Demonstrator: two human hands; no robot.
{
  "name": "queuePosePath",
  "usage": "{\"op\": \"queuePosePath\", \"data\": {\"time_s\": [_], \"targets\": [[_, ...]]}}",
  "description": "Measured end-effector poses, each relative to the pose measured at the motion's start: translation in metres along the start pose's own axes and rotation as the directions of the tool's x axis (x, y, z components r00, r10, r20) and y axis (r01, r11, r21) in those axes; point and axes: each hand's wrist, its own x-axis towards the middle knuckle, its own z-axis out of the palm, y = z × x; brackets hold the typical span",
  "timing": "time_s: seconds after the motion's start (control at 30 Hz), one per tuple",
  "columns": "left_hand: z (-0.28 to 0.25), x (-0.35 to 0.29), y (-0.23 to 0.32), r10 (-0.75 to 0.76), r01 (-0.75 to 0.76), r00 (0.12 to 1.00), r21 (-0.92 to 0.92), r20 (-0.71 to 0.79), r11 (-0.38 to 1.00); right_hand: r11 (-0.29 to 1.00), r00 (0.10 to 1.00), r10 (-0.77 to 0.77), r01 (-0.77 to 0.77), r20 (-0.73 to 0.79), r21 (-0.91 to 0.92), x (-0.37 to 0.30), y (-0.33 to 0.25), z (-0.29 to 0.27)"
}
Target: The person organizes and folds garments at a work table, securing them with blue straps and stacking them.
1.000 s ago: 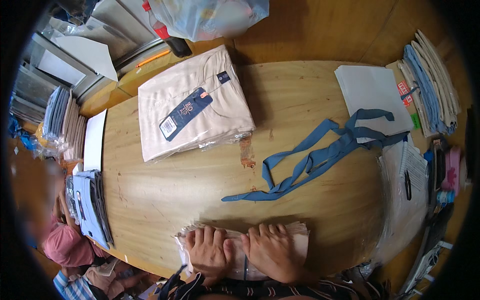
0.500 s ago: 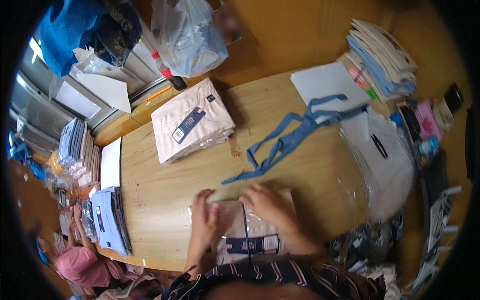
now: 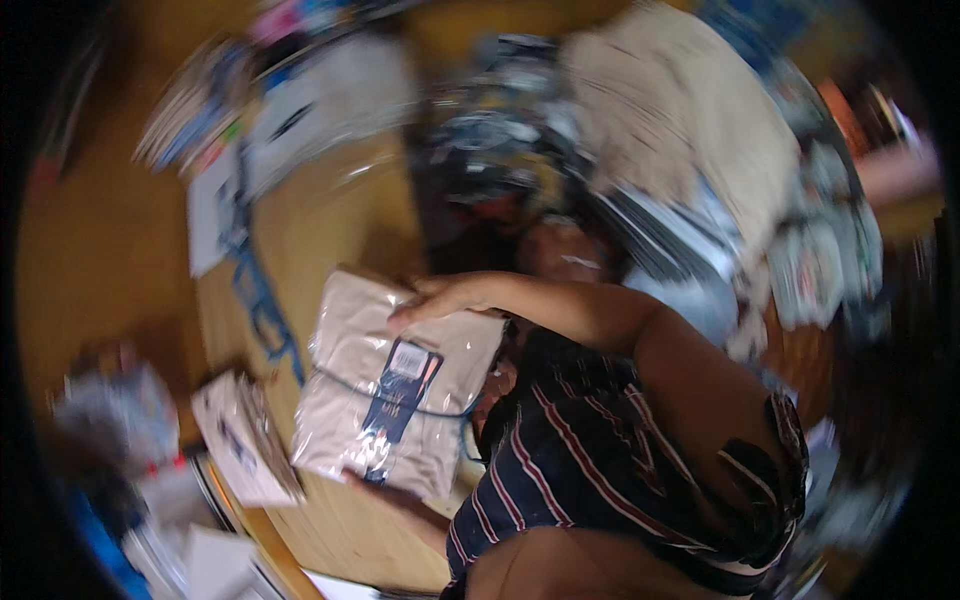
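Observation:
A pack of folded beige garments [image 3: 465, 350] in clear plastic is held between my two hands, tilted, in front of my body. A dark blue tie [image 3: 345, 385] runs across its middle, over a dark label [image 3: 405, 385] with a white patch. My right hand [image 3: 447, 297] grips the pack's upper edge, its thumb on top and the other fingers partly out of sight. At the opposite edge, my left hand [image 3: 385, 497] supports the pack, its fingers partly hidden beneath it. The picture is somewhat blurred.
Blue fabric strips [image 3: 262, 310] lie along the wooden table [image 3: 325, 215], beside white sheets [image 3: 208, 215]. Another beige garment pack [image 3: 240, 440] rests further along. Off the table are a large heap of beige cloth [image 3: 690, 110] and a grey folded stack [image 3: 660, 235].
My view has swung to the right, toward the cloth heap beyond the table. The garment pack, before flat on the table under my hands, is now lifted and gripped at two opposite edges.

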Motion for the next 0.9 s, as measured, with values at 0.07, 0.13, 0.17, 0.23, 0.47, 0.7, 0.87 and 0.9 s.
{"op": "queuePosePath", "data": {"time_s": [0.07,0.13,0.17,0.23,0.47,0.7,0.87,0.9], "targets": [[0.007,0.002,0.026,0.132,-0.163,0.960,0.107,0.248,0.981,0.957,0.989,-0.147,0.150,-0.030,0.248,-0.036,0.038,0.002],[0.023,-0.010,0.049,0.196,-0.298,0.852,0.142,0.486,0.944,0.829,0.987,-0.135,0.163,-0.090,0.536,-0.101,0.070,0.016],[0.040,-0.017,0.057,0.212,-0.360,0.752,0.120,0.624,0.925,0.733,0.979,-0.148,0.203,-0.139,0.649,-0.132,0.086,0.019],[0.080,-0.043,0.067,0.188,-0.430,0.514,0.062,0.837,0.901,0.570,0.940,-0.048,0.304,-0.338,0.763,-0.160,0.160,0.030],[0.218,-0.149,0.031,-0.066,-0.301,0.103,0.095,0.992,0.949,0.147,0.559,0.085,0.812,-0.825,0.566,-0.313,0.259,0.072],[0.346,-0.287,-0.002,-0.023,-0.504,-0.403,-0.200,0.915,0.840,0.077,0.023,0.433,0.995,-0.901,0.062,-0.438,0.333,0.069],[0.374,-0.289,-0.010,-0.013,-0.469,-0.365,-0.172,0.931,0.866,0.185,-0.402,0.569,0.912,-0.717,-0.365,-0.521,0.408,0.034],[0.375,-0.272,-0.024,-0.057,-0.543,-0.338,-0.145,0.939,0.827,0.278,-0.479,0.571,0.877,-0.667,-0.393,-0.533,0.404,0.023]]}}
